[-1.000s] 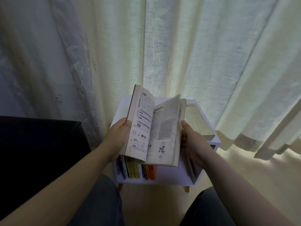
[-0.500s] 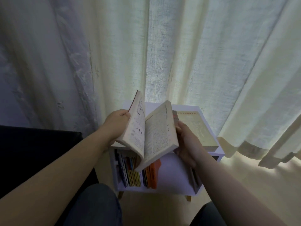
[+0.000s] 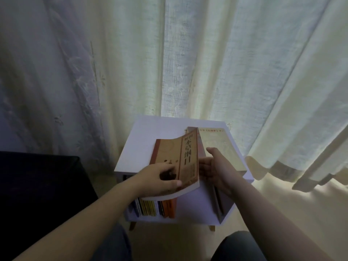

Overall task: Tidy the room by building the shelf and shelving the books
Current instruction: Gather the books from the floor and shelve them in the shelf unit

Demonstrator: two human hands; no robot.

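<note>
A small white shelf [image 3: 143, 140] on wooden legs stands against the curtain. My left hand [image 3: 160, 178] grips a thick brown-covered book [image 3: 183, 157], now closed, over the shelf's top near its front edge. The thumb lies on the cover. My right hand [image 3: 216, 166] is at the book's right side with its fingers under the book's edge. A pale cream book [image 3: 222, 146] lies flat on the shelf top at the right. Several books with yellow and orange spines [image 3: 156, 207] stand upright in the compartment below.
Pale curtains [image 3: 188, 63] hang behind the shelf and reach the floor at the right. A dark piece of furniture [image 3: 41, 185] stands at the left. My knees [image 3: 237, 245] are low in the frame, in front of the shelf.
The book was open with its pages fanning between both hands. It is now closed with the brown cover up, and lower, nearer the shelf top.
</note>
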